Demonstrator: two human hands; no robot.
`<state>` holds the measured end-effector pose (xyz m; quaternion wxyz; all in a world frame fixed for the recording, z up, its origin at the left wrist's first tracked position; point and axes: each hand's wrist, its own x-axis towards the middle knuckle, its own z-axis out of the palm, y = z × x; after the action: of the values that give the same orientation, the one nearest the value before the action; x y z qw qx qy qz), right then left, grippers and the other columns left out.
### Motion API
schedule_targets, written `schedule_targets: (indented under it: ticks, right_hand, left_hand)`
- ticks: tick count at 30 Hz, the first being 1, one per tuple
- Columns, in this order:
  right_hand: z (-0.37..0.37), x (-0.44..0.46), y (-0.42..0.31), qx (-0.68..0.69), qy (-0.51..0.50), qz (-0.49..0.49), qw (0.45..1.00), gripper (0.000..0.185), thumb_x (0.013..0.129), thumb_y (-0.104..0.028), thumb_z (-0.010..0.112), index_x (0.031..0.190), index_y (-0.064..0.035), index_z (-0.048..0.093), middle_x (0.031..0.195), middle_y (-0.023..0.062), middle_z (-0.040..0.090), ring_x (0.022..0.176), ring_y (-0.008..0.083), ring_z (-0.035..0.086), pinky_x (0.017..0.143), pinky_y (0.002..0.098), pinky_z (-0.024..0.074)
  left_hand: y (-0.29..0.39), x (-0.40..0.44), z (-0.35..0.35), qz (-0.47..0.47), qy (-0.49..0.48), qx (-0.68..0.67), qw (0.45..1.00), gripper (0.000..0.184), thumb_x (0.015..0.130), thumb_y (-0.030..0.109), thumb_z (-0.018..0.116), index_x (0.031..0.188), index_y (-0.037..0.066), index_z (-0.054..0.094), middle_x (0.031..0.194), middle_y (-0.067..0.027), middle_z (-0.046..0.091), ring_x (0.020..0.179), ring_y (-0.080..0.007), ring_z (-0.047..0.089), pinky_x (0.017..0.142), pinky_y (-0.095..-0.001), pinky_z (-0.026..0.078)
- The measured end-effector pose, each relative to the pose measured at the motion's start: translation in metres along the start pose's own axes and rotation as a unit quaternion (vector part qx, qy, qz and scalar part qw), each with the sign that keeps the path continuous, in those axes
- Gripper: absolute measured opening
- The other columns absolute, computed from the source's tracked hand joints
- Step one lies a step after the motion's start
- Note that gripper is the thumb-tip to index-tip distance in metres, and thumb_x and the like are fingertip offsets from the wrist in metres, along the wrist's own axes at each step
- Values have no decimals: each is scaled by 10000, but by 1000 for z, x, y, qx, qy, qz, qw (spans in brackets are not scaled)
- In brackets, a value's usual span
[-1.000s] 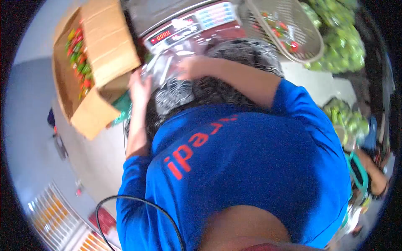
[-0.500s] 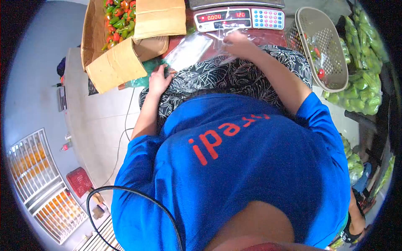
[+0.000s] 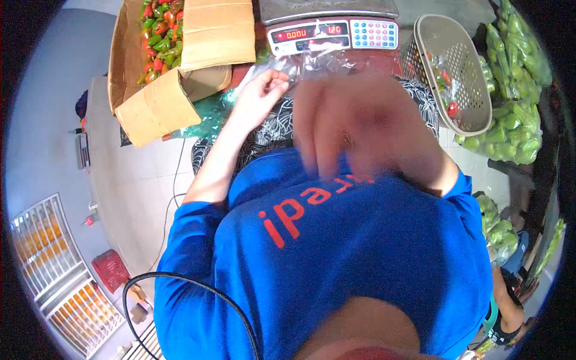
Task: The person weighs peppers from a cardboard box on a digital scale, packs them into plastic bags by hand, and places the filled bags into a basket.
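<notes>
My left hand (image 3: 263, 93) is over my lap, its fingers curled in beside the clear plastic bags (image 3: 285, 65). Whether a bag edge is between those fingers is hidden. Raised close to the camera, my right hand (image 3: 360, 123) is large and smeared by motion, its fingers pointing down. I cannot make out anything in it. Clear plastic also lies in front of the digital scale (image 3: 321, 37), which shows lit red digits. To the left, an open cardboard box (image 3: 219, 33) holds many red and green peppers (image 3: 161, 39).
A beige perforated basket (image 3: 425, 66) at the right contains bagged red peppers. Bags of green vegetables (image 3: 510, 132) lie beyond it. Green plastic (image 3: 210, 123) sits under the box flap. A black cable (image 3: 198, 282) loops at lower left. Another person's arm (image 3: 510, 309) shows at lower right.
My right hand has left the clear plastic by the scale and come up toward the camera. My left hand has moved forward and right, from my lap's edge to the plastic bags, its fingers curling.
</notes>
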<state>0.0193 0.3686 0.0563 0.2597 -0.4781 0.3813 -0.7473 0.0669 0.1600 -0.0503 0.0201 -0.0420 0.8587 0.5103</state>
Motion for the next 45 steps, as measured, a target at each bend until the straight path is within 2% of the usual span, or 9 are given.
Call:
schedule_targets:
  ticks: [5, 10, 13, 15, 16, 18, 30, 41, 45]
  right_hand:
    - [29, -2, -39, 179, -131, -187, 957, 194, 775, -241, 703, 827, -54, 689, 764, 65, 603, 709, 179, 570, 567, 290, 443]
    - [4, -4, -33, 121, -136, -165, 969, 148, 758, -199, 720, 819, -74, 669, 768, 51, 610, 699, 182, 571, 569, 295, 452]
    - [-23, -13, 1, -159, 53, 1, 986, 158, 713, -124, 718, 675, -94, 568, 737, 13, 586, 706, 172, 564, 627, 280, 446]
    - [-68, -21, 75, -391, 155, 1, 907, 136, 759, -139, 647, 717, -65, 541, 764, 52, 563, 732, 169, 566, 686, 279, 449]
    - [-96, -29, 105, -451, 172, 35, 875, 156, 756, -170, 658, 761, -52, 557, 795, 52, 572, 759, 153, 563, 691, 284, 456]
    - [-131, -37, 131, -432, 253, 262, 825, 255, 761, -218, 676, 916, -40, 580, 861, 52, 590, 784, 141, 560, 700, 279, 464]
    - [-139, -30, 120, -52, 199, 441, 874, 497, 802, -259, 672, 1208, -25, 507, 1007, 58, 591, 896, 120, 576, 742, 249, 483]
    - [-131, -32, 117, 200, 321, 251, 891, 639, 851, -44, 562, 1385, -50, 211, 1195, 121, 522, 1053, 224, 557, 904, 334, 458]
    - [-124, -38, 120, 233, 235, 263, 906, 458, 858, -101, 577, 1270, -13, 399, 1174, 117, 542, 1055, 208, 559, 893, 317, 457]
  left_hand:
    - [-64, 43, 51, 58, -18, 203, 977, 503, 751, 266, 647, 1150, -1, 497, 1127, -235, 517, 1075, -374, 493, 920, -422, 400]
    - [-85, 94, 69, -1, 56, 149, 987, 544, 751, 268, 661, 1161, -32, 468, 1051, -208, 557, 1014, -314, 540, 884, -388, 425]
    - [-120, 117, 86, -141, 52, -5, 989, 480, 731, 284, 670, 1057, -41, 534, 849, -139, 632, 772, -252, 623, 716, -344, 493]
    - [-76, 99, 73, 131, 57, 53, 988, 326, 755, 310, 648, 846, -1, 611, 768, -119, 636, 692, -166, 600, 644, -322, 472]
    - [-86, 103, 74, 15, 36, 56, 998, 287, 773, 286, 640, 831, 6, 613, 738, -87, 627, 658, -141, 574, 610, -305, 451]
    - [-84, 102, 70, -92, 23, 29, 995, 224, 801, 239, 628, 819, 16, 615, 693, -30, 600, 614, -95, 523, 566, -268, 412]
    - [-26, 47, 33, 1, 58, -143, 988, 85, 873, 119, 578, 894, 37, 590, 824, 16, 586, 778, -54, 504, 733, -216, 409]
    - [1, 24, 34, 182, 101, 154, 966, 92, 773, 25, 581, 859, 16, 613, 811, -85, 591, 764, -202, 593, 707, -296, 460]
    - [-5, 27, 33, 124, 139, 82, 979, 86, 782, 19, 586, 861, -14, 587, 819, -101, 580, 717, -178, 584, 668, -278, 457]
